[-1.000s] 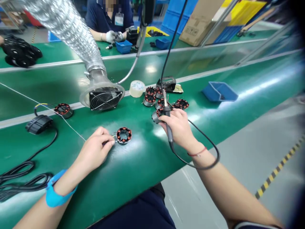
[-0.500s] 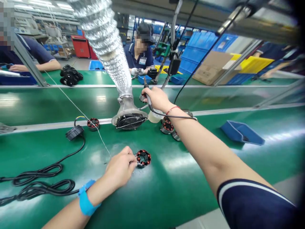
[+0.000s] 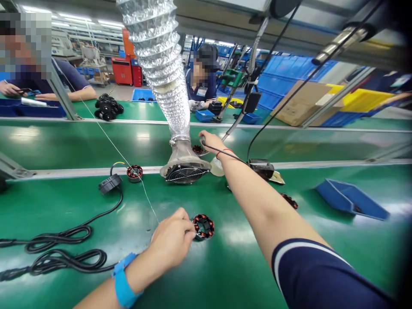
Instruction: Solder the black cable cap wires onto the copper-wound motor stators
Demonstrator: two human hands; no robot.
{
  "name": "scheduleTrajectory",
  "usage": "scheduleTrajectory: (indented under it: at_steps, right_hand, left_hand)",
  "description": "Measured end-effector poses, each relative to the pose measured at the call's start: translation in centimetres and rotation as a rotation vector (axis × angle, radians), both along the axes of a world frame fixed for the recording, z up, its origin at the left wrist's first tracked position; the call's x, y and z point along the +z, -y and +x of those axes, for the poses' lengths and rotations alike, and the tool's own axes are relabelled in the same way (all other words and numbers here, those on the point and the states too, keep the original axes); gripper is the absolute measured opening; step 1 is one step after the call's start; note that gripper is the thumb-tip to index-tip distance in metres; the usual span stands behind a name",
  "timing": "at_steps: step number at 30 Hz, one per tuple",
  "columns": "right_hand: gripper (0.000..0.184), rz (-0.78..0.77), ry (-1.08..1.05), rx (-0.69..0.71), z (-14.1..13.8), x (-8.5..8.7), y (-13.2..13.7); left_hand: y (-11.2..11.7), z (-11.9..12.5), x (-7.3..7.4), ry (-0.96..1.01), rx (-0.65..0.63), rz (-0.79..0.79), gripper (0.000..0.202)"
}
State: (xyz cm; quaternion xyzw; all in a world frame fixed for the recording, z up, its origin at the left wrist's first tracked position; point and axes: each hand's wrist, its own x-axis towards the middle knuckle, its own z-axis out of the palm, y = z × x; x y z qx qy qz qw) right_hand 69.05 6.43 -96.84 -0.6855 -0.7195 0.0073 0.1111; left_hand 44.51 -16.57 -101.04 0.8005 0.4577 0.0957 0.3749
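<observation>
My left hand (image 3: 172, 236) is closed in a pinch on a thin solder wire (image 3: 148, 198), which runs down from the upper left. Its fingertips are at the left side of a motor stator (image 3: 211, 227) with copper-coloured windings, lying on the green bench. Farther back, my right hand (image 3: 211, 140) is wrapped round a soldering iron (image 3: 203, 140), mostly hidden by the fingers. The iron's black cord (image 3: 230, 155) trails along my forearm. Just below that hand are another stator (image 3: 198, 149) and a whitish translucent cup (image 3: 217, 168).
A foil duct (image 3: 170, 94) ends in a fan-grilled hood (image 3: 186, 172) between my hands. At left lie a stator (image 3: 134, 172), a black round part (image 3: 110, 183) and coiled cable (image 3: 61, 236). A blue bin (image 3: 341, 197) stands right. Two co-workers sit across the bench.
The view has shifted, so the bench things appear lower and farther right. My right hand has turned, and the iron's tip no longer shows. The left hand keeps its pinch beside the stator.
</observation>
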Motion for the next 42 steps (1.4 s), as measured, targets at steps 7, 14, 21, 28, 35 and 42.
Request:
scheduleTrajectory:
  at_steps: [7, 14, 21, 28, 35, 42]
  right_hand:
    - [0.041, 0.354, -0.398, 0.120, 1.2, 0.0, 14.6]
    - [0.022, 0.605, -0.589, 0.034, -2.3, -4.6, 29.6]
    - [0.029, 0.810, -0.864, 0.045, -6.4, -9.2, 34.6]
    - [0.026, 0.833, -0.865, 0.074, -6.6, -10.9, 35.3]
    - [0.016, 0.877, -0.794, 0.034, -7.0, -10.4, 34.9]
    - [0.013, 0.788, -0.804, 0.014, -7.2, -10.5, 35.3]
  left_hand:
    - [-0.5, -0.3, 0.5, 0.123, -0.049, 0.010, 0.019]
    - [-1.9, -0.4, 0.2, 0.237, -0.046, -0.014, 0.010]
    - [0.1, 0.3, 0.4, 0.112, -0.088, 0.168, 0.014]
    - [0.9, 0.8, 0.3, 0.037, -0.072, 0.296, 0.016]
    - [1.0, 1.0, 0.5, 0.005, -0.055, 0.302, 0.016]
    - [1.0, 1.1, 0.5, -0.011, -0.062, 0.317, 0.014]
